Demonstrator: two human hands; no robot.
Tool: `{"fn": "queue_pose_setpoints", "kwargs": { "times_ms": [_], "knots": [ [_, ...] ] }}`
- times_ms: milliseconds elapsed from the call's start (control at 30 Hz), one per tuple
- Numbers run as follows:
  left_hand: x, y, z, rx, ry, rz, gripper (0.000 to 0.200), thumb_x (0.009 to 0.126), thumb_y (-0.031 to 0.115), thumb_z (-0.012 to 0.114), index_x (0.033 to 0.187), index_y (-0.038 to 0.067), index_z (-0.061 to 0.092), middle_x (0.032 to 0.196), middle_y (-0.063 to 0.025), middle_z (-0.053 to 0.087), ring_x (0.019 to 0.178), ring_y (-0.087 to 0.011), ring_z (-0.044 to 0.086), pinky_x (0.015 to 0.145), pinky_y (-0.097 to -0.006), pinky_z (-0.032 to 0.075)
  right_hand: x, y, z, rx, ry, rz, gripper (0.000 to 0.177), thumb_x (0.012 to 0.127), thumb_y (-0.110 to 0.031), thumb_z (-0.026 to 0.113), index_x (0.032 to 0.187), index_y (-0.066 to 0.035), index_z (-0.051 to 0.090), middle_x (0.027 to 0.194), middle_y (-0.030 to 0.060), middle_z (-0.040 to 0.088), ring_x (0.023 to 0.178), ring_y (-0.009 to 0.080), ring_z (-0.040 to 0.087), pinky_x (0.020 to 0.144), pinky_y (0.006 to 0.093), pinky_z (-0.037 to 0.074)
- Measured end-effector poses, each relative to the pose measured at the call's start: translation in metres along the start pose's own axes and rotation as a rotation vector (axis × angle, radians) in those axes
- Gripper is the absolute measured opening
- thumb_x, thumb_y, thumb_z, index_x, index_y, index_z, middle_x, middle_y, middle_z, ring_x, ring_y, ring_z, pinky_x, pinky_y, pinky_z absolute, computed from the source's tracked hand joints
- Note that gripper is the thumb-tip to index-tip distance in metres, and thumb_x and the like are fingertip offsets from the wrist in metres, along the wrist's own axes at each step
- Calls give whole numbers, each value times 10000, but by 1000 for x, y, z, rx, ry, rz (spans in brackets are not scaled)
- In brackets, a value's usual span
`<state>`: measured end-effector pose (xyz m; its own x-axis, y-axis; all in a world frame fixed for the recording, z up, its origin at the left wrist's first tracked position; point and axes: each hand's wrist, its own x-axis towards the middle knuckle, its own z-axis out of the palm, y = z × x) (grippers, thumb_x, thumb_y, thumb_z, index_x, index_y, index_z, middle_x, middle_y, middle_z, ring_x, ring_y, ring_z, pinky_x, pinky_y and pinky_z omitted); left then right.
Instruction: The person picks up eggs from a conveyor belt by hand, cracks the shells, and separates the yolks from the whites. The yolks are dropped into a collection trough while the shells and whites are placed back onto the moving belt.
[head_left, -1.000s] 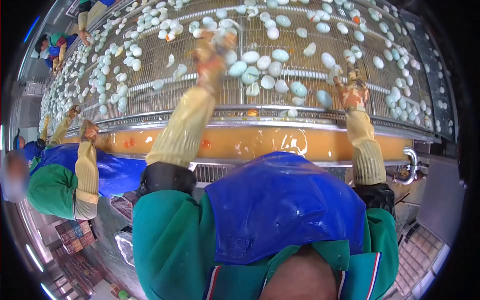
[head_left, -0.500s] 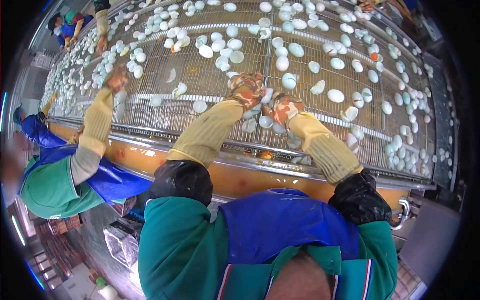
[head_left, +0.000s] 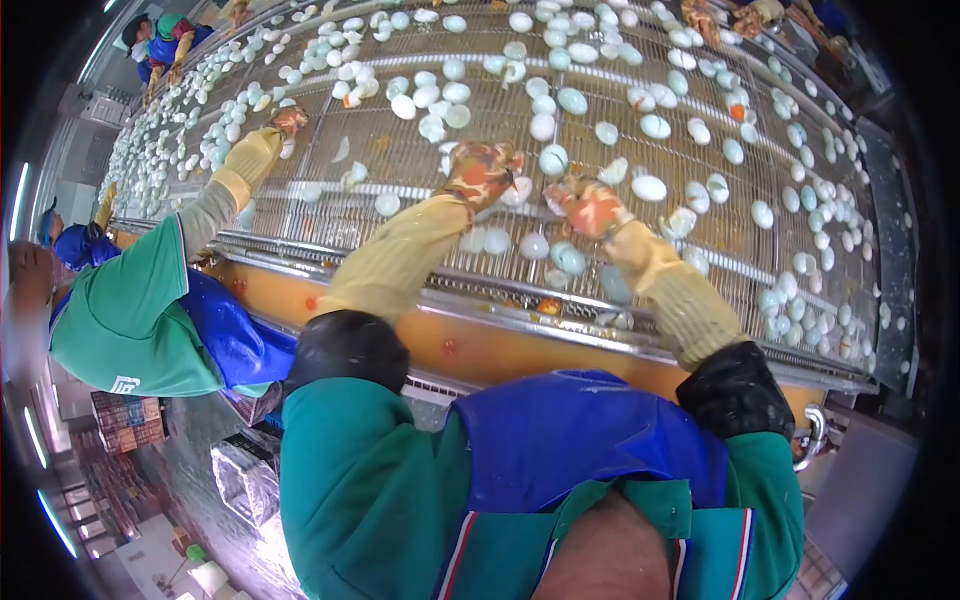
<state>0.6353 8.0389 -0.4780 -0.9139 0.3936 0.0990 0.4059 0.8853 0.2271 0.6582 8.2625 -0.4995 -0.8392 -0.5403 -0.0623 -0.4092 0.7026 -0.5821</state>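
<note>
A long wire belt [head_left: 400, 165] runs across the view, strewn with pale blue-green eggs [head_left: 560, 100], and a trough [head_left: 500, 350] of orange liquid lies along its near edge. The left hand [head_left: 483, 170], gloved, hangs over the mesh with its fingers curled down. A white egg [head_left: 518, 190] sits right at its fingertips, but it is too hidden to tell its long axis. The right hand [head_left: 588, 205] is just beside it, knuckles bunched. I cannot tell whether either of the hands grips anything. Right of them an oval egg [head_left: 648, 187] lies flat, long axis across the belt. A co-worker's glove [head_left: 250, 155] reaches in at far left.
</note>
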Motion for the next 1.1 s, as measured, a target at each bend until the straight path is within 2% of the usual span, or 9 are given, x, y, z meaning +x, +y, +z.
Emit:
{"fn": "queue_pose_setpoints", "kwargs": {
  "times_ms": [200,367,433,467,733,833,867,967,1100],
  "knots": [
    [-78,105,-24,-592,-112,26,193,860,182,506,955,33,581,882,-136,626,816,-286,607,732,-361,472,-143,-21,-45,1234,132,177,232,866,-125,583,1055,9,592,934,95,653,758,123,615,539,260,491],
    [-129,174,18,-1437,-192,-54,255,836,124,603,1069,23,575,1000,-69,620,872,-183,598,772,-300,479,-243,8,-34,1172,93,382,244,818,-62,609,1038,39,580,906,71,659,697,148,616,487,243,491],
    [-136,204,14,-1431,-168,-181,198,820,160,613,997,73,618,908,-48,630,791,-175,590,719,-311,460,-272,-3,-58,1368,68,432,245,825,-65,605,1035,56,571,934,83,661,706,156,631,437,217,487],
    [-130,204,20,-788,-203,-38,232,827,142,620,1045,64,606,965,-36,613,798,-130,574,714,-273,471,-285,11,-41,1173,117,431,310,836,-100,614,1093,57,537,989,119,656,685,146,639,373,193,445],
    [-140,242,35,-2015,-520,-525,371,888,73,518,1259,60,494,1106,-129,602,969,-151,592,848,-271,490,-356,85,-76,1443,-16,429,322,838,-159,614,1096,27,564,1032,149,643,769,192,659,470,259,500],
    [-134,257,29,-929,-362,324,334,901,85,504,1234,93,535,1056,-91,629,930,-115,592,814,-259,488,-339,97,-105,405,500,573,355,852,-217,582,1170,-58,557,1082,141,623,943,248,619,767,328,505],
    [-136,258,36,-636,-598,41,320,898,104,523,1215,128,563,1016,-54,642,893,-82,585,747,-237,486,-331,113,-106,-46,557,589,373,859,-251,570,1191,-82,549,1105,152,611,994,272,599,856,345,480],
    [-127,262,49,-693,-356,161,295,898,148,482,1164,37,540,987,-70,640,831,-164,609,703,-291,479,-301,123,-107,-3,621,485,455,862,-334,556,1250,-101,503,1145,192,580,1065,309,560,890,373,459],
    [-116,275,43,-2148,-427,-483,318,921,196,438,1162,1,510,971,-57,637,819,-173,615,724,-313,494,-251,97,-63,107,103,345,552,841,-478,539,1238,-97,499,1110,207,590,988,342,591,890,400,458]
  ]
}}
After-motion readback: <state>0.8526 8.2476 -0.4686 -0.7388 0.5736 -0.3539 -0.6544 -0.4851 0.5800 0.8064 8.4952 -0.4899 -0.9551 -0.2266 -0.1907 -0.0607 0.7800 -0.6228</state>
